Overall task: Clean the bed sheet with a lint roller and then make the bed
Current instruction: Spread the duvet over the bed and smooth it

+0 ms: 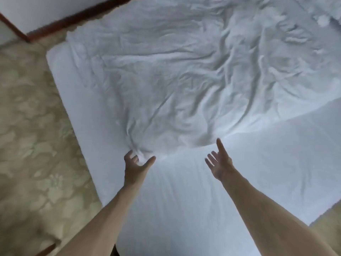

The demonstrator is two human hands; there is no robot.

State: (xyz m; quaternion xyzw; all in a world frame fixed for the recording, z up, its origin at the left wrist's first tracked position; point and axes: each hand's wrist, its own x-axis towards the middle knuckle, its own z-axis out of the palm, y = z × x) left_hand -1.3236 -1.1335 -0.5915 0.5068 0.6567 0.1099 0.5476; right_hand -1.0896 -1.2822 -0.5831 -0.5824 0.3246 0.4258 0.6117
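Now, your smooth white bed sheet [184, 196] lies flat across the lower centre, and a rumpled white blanket [184, 74] covers the upper frame. Your left hand [137, 166] curls its fingers at the blanket's bunched corner, though I cannot tell whether it grips. Your right hand [218, 163] hovers with fingers spread.

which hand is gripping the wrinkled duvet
The left hand: its fingers curl into the bunched edge of the duvet, where the wrinkles converge. The right hand is open with spread fingers over the smooth sheet, holding nothing.
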